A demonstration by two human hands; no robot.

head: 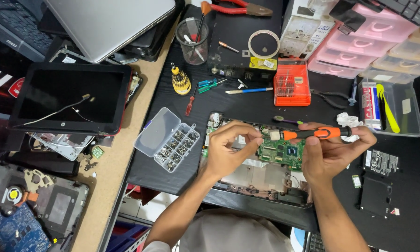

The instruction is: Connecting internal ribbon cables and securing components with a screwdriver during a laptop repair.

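Head view: the right hand [333, 151] is clamped around an orange-and-black screwdriver [312, 134], held nearly level with its tip pointing toward 9 o'clock. The left hand [231, 147] has its fingers pinched together at that tip, just above a green circuit board [281, 150] that sits in an opened laptop base [256, 179] at centre. At 9 o'clock of the hands lies a clear screw organiser box [168, 139] with its lid open. At 12 o'clock sits an orange bit case [292, 82], with a blue-handled tool [249, 90] beside it. At 10 o'clock stands a yellow multi-bit driver [180, 80]. A detached laptop screen [70, 97] lies well apart at 9 o'clock.
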